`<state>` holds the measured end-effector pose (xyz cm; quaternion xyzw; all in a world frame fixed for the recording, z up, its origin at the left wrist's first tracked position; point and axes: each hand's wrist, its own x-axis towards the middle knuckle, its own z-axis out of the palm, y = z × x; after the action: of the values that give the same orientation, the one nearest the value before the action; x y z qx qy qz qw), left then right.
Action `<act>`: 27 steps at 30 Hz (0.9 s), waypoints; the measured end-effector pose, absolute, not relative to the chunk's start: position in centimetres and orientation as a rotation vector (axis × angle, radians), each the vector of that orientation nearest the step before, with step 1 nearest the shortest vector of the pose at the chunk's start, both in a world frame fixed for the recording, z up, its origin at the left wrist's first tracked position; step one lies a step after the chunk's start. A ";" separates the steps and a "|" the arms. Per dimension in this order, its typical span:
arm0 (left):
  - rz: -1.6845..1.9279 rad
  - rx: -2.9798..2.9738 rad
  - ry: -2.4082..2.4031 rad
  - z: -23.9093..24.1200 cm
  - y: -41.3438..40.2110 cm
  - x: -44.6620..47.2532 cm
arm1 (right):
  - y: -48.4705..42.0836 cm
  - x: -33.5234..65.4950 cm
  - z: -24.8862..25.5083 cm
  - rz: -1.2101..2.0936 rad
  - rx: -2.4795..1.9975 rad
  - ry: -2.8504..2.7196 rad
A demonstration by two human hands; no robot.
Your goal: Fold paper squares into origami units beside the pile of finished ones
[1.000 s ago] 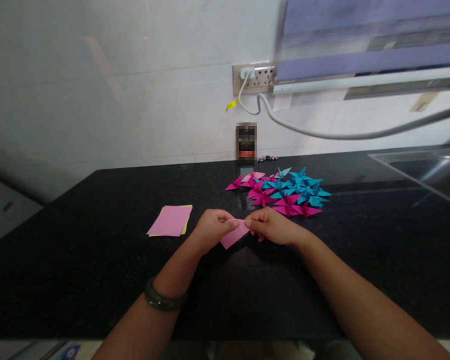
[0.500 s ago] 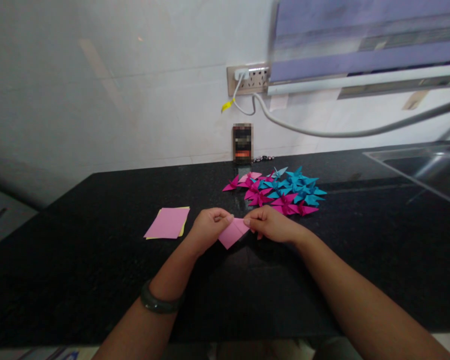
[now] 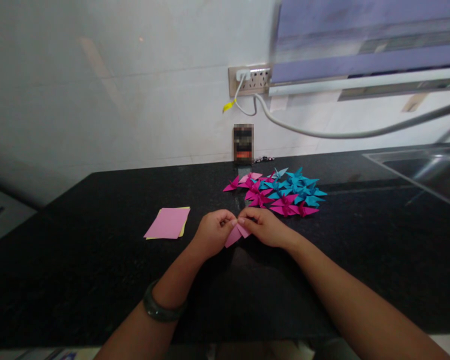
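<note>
A pink origami paper (image 3: 233,237), partly folded, is pinched between my two hands just above the black counter. My left hand (image 3: 214,231) grips its upper left side with thumb and fingers, and a dark bangle circles that forearm. From the other side my right hand (image 3: 264,226) pinches the paper, its thumb almost touching the left thumb. Much of the paper is hidden behind the fingers. Beyond my hands lie several folded paper cranes, magenta ones (image 3: 258,194) nearer and blue ones (image 3: 300,186) farther right. Left of my left hand sits a stack of square paper (image 3: 167,223), pink over yellow.
A phone-like, blurred-out object (image 3: 243,144) leans against the wall, with a beaded string (image 3: 264,159) beside it. Above are a socket strip (image 3: 250,80) with a plugged-in charger and a grey hose (image 3: 322,134). A sink (image 3: 420,170) is set in the black counter (image 3: 97,280) at right.
My hands have come closer together, the right moving left across the pink paper. The paper's sides are drawn inward, and less of it shows now.
</note>
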<state>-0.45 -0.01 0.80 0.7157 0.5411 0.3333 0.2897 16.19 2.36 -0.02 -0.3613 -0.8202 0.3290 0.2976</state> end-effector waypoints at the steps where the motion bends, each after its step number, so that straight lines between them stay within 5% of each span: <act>1: 0.900 1.900 1.446 0.8 -0.1 -0.4 | 2.3 16.2 0.0 0.879 -0.974 -2.194; 14: 1.126 1.670 1.520 1.1 0.3 -1.2 | 2.7 17.4 0.2 0.895 -1.018 -2.169; 27: 1.400 1.491 1.621 0.4 0.3 -0.4 | 1.4 16.3 0.5 0.202 -0.956 -1.861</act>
<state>-0.42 0.30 0.45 0.5513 0.5995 0.5174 0.2628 16.35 1.36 0.51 -0.3948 -0.7684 0.0835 0.4967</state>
